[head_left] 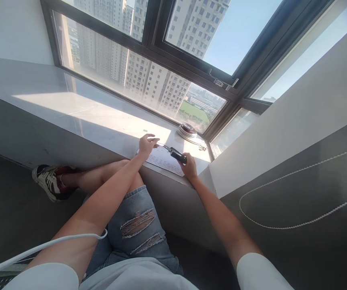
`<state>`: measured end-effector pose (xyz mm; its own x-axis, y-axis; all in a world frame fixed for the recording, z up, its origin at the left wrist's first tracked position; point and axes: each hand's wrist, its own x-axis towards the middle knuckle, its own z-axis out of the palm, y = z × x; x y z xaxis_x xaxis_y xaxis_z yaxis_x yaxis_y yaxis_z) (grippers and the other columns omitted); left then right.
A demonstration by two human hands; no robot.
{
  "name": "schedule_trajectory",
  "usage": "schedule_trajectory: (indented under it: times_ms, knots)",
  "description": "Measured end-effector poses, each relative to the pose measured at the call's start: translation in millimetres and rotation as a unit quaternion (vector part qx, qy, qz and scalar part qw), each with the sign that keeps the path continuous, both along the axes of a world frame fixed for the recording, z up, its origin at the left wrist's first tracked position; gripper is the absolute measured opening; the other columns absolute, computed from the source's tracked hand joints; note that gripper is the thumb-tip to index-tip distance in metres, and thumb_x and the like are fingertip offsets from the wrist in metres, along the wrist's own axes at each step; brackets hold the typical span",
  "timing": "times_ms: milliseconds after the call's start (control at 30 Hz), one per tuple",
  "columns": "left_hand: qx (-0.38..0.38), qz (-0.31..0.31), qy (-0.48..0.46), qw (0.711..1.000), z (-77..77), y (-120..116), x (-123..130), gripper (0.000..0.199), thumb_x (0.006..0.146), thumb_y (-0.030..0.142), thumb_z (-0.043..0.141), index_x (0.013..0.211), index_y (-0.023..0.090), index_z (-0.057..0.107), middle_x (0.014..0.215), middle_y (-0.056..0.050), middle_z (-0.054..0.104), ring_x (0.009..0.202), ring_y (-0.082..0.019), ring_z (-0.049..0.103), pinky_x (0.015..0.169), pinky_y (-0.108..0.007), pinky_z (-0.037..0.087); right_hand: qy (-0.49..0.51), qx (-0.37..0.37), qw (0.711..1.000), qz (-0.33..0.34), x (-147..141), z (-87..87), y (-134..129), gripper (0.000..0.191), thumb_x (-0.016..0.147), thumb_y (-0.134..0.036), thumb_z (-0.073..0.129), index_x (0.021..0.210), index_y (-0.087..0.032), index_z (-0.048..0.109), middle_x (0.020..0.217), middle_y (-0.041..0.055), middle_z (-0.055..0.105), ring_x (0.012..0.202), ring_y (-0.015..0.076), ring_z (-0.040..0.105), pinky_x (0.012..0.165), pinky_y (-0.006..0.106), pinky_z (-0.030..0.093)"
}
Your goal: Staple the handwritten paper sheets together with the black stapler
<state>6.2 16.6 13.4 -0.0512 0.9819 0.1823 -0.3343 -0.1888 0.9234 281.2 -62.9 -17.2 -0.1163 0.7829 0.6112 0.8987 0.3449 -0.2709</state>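
Now: right hand [189,165] grips black tool [177,156], left hand [148,145] by its thin tip [165,147], can't tell if pinching anything | where: tool over paper [165,162] on sill [107,128], nearer than round stack [188,129] | step: seems tip work | next: likely needs keeping the tool still

Bare arms [109,193] stretched forward, left hand [147,146] turned inward, right hand [189,166] curled in a grip
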Motion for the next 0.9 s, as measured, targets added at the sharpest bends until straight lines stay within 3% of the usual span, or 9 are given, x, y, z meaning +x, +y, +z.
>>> schedule_trajectory:
  times_ms: [133, 300, 400, 533, 667, 800, 900]
  knots:
    - [0.063, 0.018, 0.059, 0.996, 4.0, -4, 0, 0.035, 0.084, 0.028, 0.096, 0.104, 0.017, 0.069, 0.088, -0.008, 0.081, 0.051, -0.014, 0.064, 0.051, -0.026, 0.053, -0.014, -0.026, 0.999, 0.019, -2, 1.7, -1, 0.028, 0.098, -0.046, 0.070, 0.092, -0.023, 0.056, 0.089, 0.0059, 0.061, 0.087, 0.0268, 0.057, 0.084, 0.039, 0.049]
    - [0.165, -0.052, 0.093, 0.981, 4.1, -9, 5, 0.052, 0.076, 0.050, 0.100, 0.100, 0.020, 0.067, 0.092, -0.009, 0.081, 0.055, -0.014, 0.062, 0.053, -0.026, 0.051, -0.016, -0.052, 0.998, 0.023, -6, 5.2, 0, 0.033, 0.097, -0.050, 0.069, 0.084, -0.024, 0.054, 0.087, 0.0065, 0.058, 0.086, 0.0263, 0.056, 0.079, 0.037, 0.049]
    - [0.186, -0.075, 0.095, 0.975, 4.1, -10, 6, 0.056, 0.075, 0.055, 0.099, 0.100, 0.020, 0.065, 0.089, -0.008, 0.081, 0.054, -0.013, 0.059, 0.052, -0.025, 0.048, -0.013, -0.055, 0.997, 0.043, -9, 6.5, 2, 0.035, 0.096, -0.050, 0.071, 0.080, -0.024, 0.053, 0.082, 0.0053, 0.057, 0.084, 0.0262, 0.058, 0.078, 0.038, 0.051]
    - [0.183, -0.100, 0.107, 0.972, 1.7, -10, 8, 0.061, 0.071, 0.059, 0.100, 0.102, 0.020, 0.064, 0.087, -0.007, 0.080, 0.051, -0.012, 0.056, 0.049, -0.024, 0.045, 0.014, -0.015, 0.998, 0.063, -10, 9.3, -2, 0.028, 0.103, -0.052, 0.061, 0.098, -0.024, 0.064, 0.094, 0.0082, 0.067, 0.094, 0.0286, 0.062, 0.087, 0.044, 0.054]
    - [0.175, -0.137, 0.120, 0.968, 0.7, -13, 9, 0.066, 0.067, 0.061, 0.103, 0.101, 0.020, 0.063, 0.079, -0.004, 0.077, 0.049, -0.012, 0.055, 0.049, -0.024, 0.044, 0.055, 0.064, 0.994, 0.069, -17, 18.8, -9, 0.035, 0.111, -0.055, 0.050, 0.107, -0.024, 0.067, 0.106, 0.0121, 0.071, 0.102, 0.0312, 0.063, 0.096, 0.051, 0.054]
    - [0.173, -0.203, 0.109, 0.958, 8.0, -24, 9, 0.068, 0.069, 0.060, 0.103, 0.107, 0.021, 0.063, 0.071, 0.001, 0.071, 0.053, -0.012, 0.057, 0.053, -0.024, 0.045, 0.007, 0.145, 0.971, 0.189, -38, 37.2, -7, 0.029, 0.106, -0.053, 0.070, 0.120, -0.028, 0.073, 0.117, 0.0117, 0.075, 0.107, 0.0315, 0.068, 0.093, 0.050, 0.059]
    - [0.157, -0.219, 0.106, 0.957, 15.7, -31, 8, 0.068, 0.069, 0.061, 0.103, 0.109, 0.022, 0.062, 0.071, 0.002, 0.068, 0.055, -0.012, 0.057, 0.055, -0.023, 0.044, -0.030, 0.175, 0.952, 0.250, -50, 47.1, 2, 0.015, 0.110, -0.040, 0.068, 0.119, -0.030, 0.076, 0.113, 0.0078, 0.079, 0.101, 0.0273, 0.071, 0.087, 0.046, 0.062]
